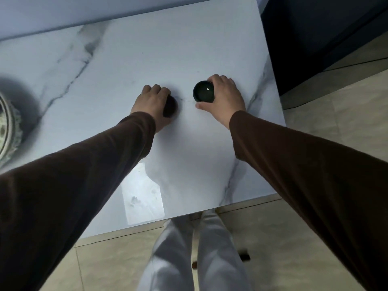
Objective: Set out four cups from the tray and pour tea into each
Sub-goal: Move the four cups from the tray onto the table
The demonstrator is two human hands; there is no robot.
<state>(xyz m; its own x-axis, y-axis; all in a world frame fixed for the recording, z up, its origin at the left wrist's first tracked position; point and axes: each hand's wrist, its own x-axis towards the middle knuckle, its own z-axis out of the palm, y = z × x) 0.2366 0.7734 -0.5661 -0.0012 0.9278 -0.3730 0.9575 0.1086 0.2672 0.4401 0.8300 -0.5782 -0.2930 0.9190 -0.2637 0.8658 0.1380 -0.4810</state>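
Observation:
Two small dark cups stand on the white marble table (189,49). My right hand (225,96) wraps around the right cup (203,91), whose round open mouth faces up. My left hand (152,103) covers the left cup (169,107) from above, so only its dark right side shows. The two cups sit a short gap apart near the middle of the table. Both arms wear dark brown sleeves.
At the far left edge a round patterned tray or dish (9,131) is partly in view. The table's right edge (273,85) borders a dark cabinet (315,38). Tiled floor and my legs in light trousers (189,259) lie below the near edge.

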